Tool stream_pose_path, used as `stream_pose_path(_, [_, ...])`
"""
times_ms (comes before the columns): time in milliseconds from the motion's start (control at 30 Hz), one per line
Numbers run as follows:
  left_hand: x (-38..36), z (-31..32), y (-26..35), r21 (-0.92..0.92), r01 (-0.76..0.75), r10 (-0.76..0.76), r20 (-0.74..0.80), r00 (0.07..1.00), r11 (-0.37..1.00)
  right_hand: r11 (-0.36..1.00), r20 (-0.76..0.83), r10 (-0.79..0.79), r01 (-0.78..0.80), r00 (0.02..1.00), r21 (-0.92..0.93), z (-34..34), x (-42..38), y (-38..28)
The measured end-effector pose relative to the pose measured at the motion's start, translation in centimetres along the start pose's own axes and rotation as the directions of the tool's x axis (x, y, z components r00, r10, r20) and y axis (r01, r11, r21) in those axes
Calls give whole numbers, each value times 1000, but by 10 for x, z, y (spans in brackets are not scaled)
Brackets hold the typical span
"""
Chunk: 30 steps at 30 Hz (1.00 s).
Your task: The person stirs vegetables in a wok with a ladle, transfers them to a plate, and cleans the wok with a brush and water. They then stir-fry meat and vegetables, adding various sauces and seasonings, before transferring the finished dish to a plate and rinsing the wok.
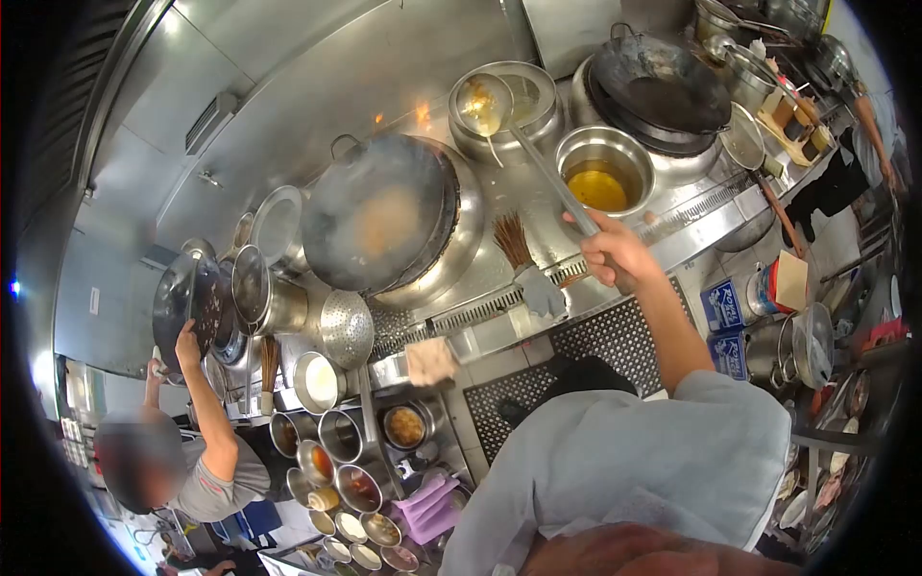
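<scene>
My right hand (615,254) is closed around the long handle of a metal ladle (483,104). The ladle's bowl is over a round metal pot (547,130) at the back of the range, and a pale strand trails down from it. Yellow bits show in the bowl. Just behind my right hand stands a metal pot of yellow liquid (603,178). To the left, a large wok (331,216) steams on its burner, with blurred brownish food (384,219) inside. My left hand is out of view; only the left sleeve (499,499) shows.
A bamboo brush (512,240) and a grey cloth (541,291) lie by the range edge; a folded beige cloth (432,361) is further left. A dark wok (663,82) sits at right. A co-worker (216,461) handles another wok at left. Several seasoning pots stand near a perforated skimmer (347,326).
</scene>
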<state>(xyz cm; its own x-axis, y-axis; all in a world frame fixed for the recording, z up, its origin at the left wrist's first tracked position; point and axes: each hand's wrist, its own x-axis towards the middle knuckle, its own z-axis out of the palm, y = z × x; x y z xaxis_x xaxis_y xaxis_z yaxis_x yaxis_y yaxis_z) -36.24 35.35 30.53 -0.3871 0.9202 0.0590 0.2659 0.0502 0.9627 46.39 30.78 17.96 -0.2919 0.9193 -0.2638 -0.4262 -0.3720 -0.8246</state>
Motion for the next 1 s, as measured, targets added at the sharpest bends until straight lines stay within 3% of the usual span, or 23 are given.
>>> stream_pose_path(100, [-42,-15,-43,19,-9,9,8,1000,1000,1000,-23,-14,15,1000,27,1,-2,0])
stream_pose_path(167, [-78,-24,-63,37,-8,8,-3,1000,999,986,-36,37,-30,999,166,3,0,2])
stream_pose_path(200, [-102,-34,-77,46,-2,3,-20,1000,999,933,43,47,-59,998,355,-4,9,10])
stream_pose_path(233, [-133,-47,-92,54,8,-6,-45,999,998,936,68,65,-85,996,341,-6,17,14])
stream_pose_path(300, [-211,-80,-125,72,43,-34,-121,992,996,848,197,49,-145,979,509,3,33,21])
stream_pose_path(367, [-301,-103,-150,89,88,-68,-204,977,992,884,237,83,-182,968,431,23,51,27])
stream_pose_path(433, [-371,-112,-170,104,118,-87,-264,961,987,947,179,140,-184,974,262,45,69,33])
stream_pose_path(500, [-413,-108,-190,117,128,-90,-286,954,985,974,117,226,-221,967,-52,74,91,42])
stream_pose_path(567, [-447,-98,-211,129,137,-95,-294,951,982,908,126,197,-133,972,-396,85,132,60])
stream_pose_path(767, [-565,-60,-266,161,188,-120,-359,926,969,885,92,178,-119,980,-450,131,206,108])
stream_pose_path(800, [-585,-51,-276,164,199,-127,-371,920,966,881,97,231,-166,968,-443,131,209,112])
stream_pose_path(900, [-636,-23,-291,177,232,-141,-415,899,956,829,172,355,-225,919,-512,113,184,89])
stream_pose_path(1000, [-655,-2,-310,207,234,-128,-425,896,950,714,135,295,-123,946,-690,117,157,71])
